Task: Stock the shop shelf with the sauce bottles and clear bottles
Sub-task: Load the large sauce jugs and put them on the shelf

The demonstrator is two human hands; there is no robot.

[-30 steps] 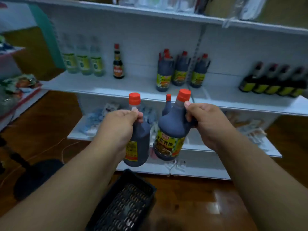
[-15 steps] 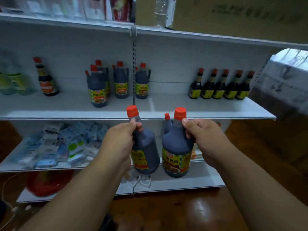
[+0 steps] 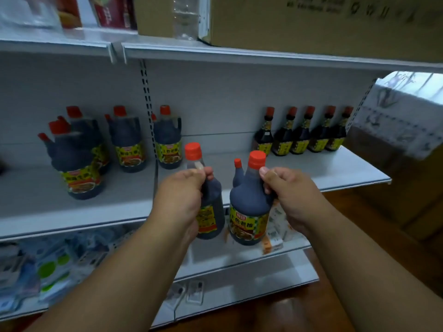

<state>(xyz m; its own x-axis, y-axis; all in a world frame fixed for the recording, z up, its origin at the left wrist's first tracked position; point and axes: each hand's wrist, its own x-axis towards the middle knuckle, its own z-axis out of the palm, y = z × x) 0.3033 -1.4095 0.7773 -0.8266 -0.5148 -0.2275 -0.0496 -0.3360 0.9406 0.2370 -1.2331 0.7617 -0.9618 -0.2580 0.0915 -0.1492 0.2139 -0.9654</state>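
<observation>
Both hands are up in front of the white metal middle shelf (image 3: 311,171), each carrying a jug. The left hand (image 3: 178,200) is curled round the neck and shoulder of a dark plastic sauce jug with a red screw cap and yellow label (image 3: 211,212), its thumb lying just under the cap; the jug hangs upright, its base below the shelf's front edge. The right hand (image 3: 291,195) grips the handle side of a second dark sauce jug with a red cap, a small red side spout and a yellow label (image 3: 248,207), also upright and just beside the first, the two bodies nearly touching. Neither jug rests on the shelf; both hang in front of its front edge, near the slotted upright that divides the two bays. On the shelf's left bay, towards the back wall, stand four matching dark jugs with red caps (image 3: 127,144), the nearest one blurred and further forward. At the back of the right bay, near the right end, a row of five slimmer dark glass-like bottles with red caps and yellow labels (image 3: 302,137) stands side by side against the wall. The top shelf (image 3: 263,53) carries a brown cardboard box (image 3: 311,20). The lower shelf (image 3: 239,264) holds blurred white and green packets (image 3: 52,271) at its left.
</observation>
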